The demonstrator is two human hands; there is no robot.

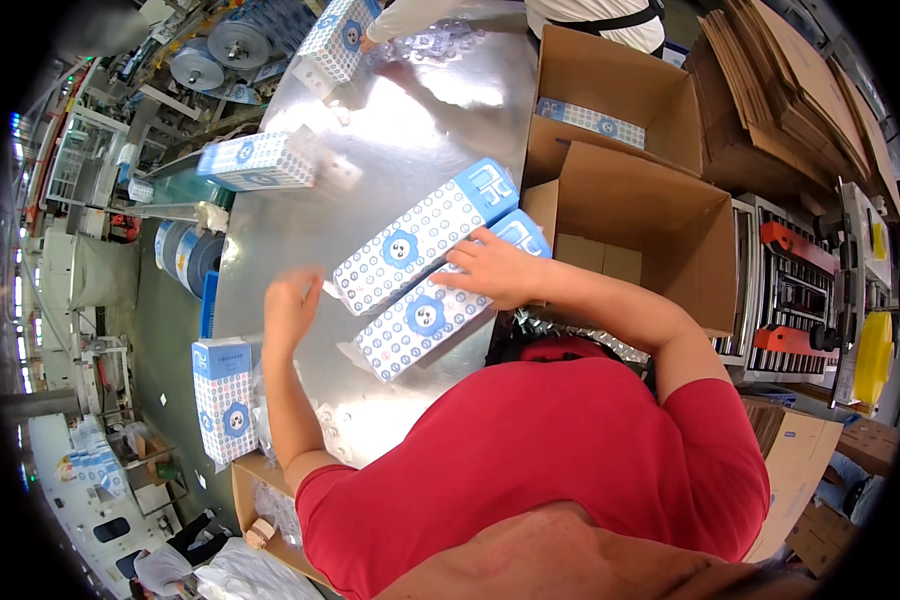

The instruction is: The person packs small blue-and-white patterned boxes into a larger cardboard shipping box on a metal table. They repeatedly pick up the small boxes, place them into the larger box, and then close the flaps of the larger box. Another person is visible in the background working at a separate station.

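Two long white-and-blue patterned packs, a far pack (425,238) and a near pack (448,308), lie side by side at a slant on the shiny metal table (370,160). My right hand (495,270) rests on top of the near pack with its fingers spread, the fingertips reaching the seam between the two. To the left, my left hand (295,295) is raised over the table, apart from the packs' left ends. Its thumb stands away from the fingers and I see nothing in it; the fingers are slightly blurred.
Right of the table stand two open cartons, a far carton (620,80) with a similar pack inside and a near carton (660,225). Other packs (255,162) lie at the table's left edge. Flattened cardboard (790,80) leans at far right. Across the table, another person's sleeve (420,15) shows.
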